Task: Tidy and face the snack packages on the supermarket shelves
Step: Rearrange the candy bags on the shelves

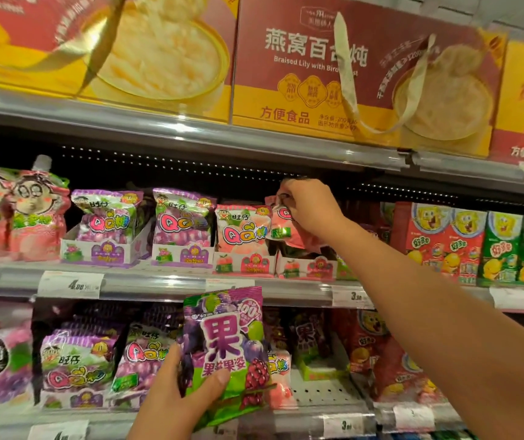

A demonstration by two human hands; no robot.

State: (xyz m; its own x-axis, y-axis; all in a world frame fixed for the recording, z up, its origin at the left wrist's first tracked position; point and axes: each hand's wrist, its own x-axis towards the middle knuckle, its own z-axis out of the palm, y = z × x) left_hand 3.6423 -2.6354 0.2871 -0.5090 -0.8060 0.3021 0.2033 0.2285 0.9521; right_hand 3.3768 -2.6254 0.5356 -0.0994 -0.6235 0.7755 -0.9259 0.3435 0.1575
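My right hand (309, 206) reaches up to the middle shelf and pinches the top of a pink peach candy bag (281, 225), which tilts above its pink display tray (306, 268). An upright pink candy bag (241, 228) stands just left of it. Two purple grape candy bags (108, 217) (181, 219) stand in purple trays further left. Lower down, my left hand (178, 398) grips a green and purple grape gummy bag (225, 347) by its bottom corner, held in front of the lower shelf.
Large red and yellow gift boxes (311, 68) fill the top shelf. Pink spouted pouches (35, 211) stand at the middle shelf's left, red and green cartoon boxes (476, 242) at its right. The lower shelf holds purple candy bags (79, 360) and red packs (378, 354).
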